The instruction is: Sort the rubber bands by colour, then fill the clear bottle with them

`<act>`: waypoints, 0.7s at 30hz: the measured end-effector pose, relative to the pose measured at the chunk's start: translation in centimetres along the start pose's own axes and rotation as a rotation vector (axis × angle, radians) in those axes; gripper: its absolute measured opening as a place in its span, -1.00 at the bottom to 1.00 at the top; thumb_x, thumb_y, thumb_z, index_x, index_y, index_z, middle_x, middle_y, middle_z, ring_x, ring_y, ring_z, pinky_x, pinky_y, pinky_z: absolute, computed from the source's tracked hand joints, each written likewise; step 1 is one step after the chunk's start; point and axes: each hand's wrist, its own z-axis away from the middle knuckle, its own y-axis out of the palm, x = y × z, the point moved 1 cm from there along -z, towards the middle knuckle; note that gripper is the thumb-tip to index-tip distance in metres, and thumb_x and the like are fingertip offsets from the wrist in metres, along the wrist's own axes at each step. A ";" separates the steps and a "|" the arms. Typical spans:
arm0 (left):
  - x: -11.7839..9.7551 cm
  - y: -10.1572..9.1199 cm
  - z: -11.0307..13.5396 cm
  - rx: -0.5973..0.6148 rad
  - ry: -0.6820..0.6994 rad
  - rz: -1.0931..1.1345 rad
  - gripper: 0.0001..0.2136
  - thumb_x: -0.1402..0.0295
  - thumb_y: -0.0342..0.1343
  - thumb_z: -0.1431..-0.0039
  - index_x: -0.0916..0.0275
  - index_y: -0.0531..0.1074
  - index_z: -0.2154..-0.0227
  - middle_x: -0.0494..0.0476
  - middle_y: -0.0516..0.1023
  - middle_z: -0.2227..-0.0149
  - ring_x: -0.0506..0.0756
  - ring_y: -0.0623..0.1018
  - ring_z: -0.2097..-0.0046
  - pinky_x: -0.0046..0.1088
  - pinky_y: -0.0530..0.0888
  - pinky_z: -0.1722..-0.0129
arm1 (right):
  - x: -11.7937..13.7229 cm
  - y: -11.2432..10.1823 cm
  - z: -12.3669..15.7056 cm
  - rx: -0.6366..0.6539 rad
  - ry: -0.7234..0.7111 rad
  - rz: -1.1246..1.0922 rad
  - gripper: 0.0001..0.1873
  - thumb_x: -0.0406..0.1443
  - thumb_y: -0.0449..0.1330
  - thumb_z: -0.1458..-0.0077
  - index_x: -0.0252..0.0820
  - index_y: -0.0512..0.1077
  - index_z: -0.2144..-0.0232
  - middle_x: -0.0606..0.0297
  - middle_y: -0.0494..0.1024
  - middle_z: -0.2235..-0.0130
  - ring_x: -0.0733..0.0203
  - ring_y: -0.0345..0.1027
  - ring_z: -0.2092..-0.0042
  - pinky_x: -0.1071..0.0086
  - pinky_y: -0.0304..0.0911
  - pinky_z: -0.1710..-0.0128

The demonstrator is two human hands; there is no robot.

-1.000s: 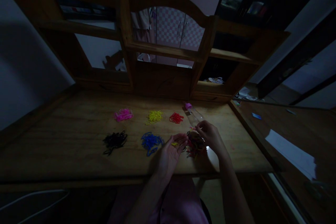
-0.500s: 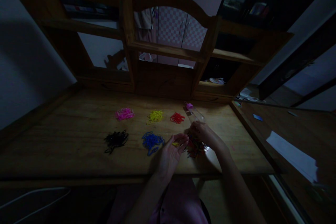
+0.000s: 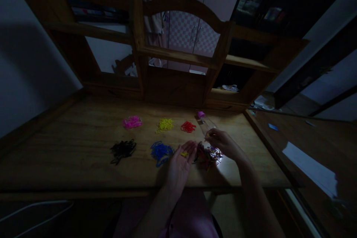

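My left hand (image 3: 180, 160) is turned palm up and lightly cupped, with a few yellow rubber bands (image 3: 184, 154) lying in it. Above the mixed pile, my right hand (image 3: 220, 140) pinches a small yellow rubber band (image 3: 208, 135) between thumb and fingertips. Below it spreads a tangled heap of mixed-colour rubber bands (image 3: 206, 157), partly on a shiny clear wrapper (image 3: 219, 156). Just left of my left hand lies a pile of blue rubber bands (image 3: 161, 151). Yellow (image 3: 165, 124) and red (image 3: 188, 126) piles sit farther back.
Pink (image 3: 132, 122) and black (image 3: 123, 150) rubber band piles lie on the left of the wooden desk (image 3: 69, 148). A clear bottle with a pink cap (image 3: 200, 115) lies behind my right hand. A wooden shelf frame (image 3: 178, 57) rises at the back; white paper (image 3: 311, 169) lies far right.
My right hand has lifted a little from the mixed pile and moved right, now with a yellow rubber band at its fingertips. My left palm has opened slightly, showing the yellow bands more.
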 end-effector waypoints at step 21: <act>1.0 2.4 1.3 0.141 -0.176 0.116 -0.71 0.41 -0.14 -0.30 0.34 0.51 0.28 0.24 0.59 0.19 0.07 0.57 0.10 -0.38 0.45 -0.04 | 5.1 2.3 2.9 0.082 0.006 -0.295 -0.76 -0.19 0.19 -0.13 -0.22 0.56 0.25 0.18 0.62 0.24 0.14 0.52 0.22 0.30 0.42 0.20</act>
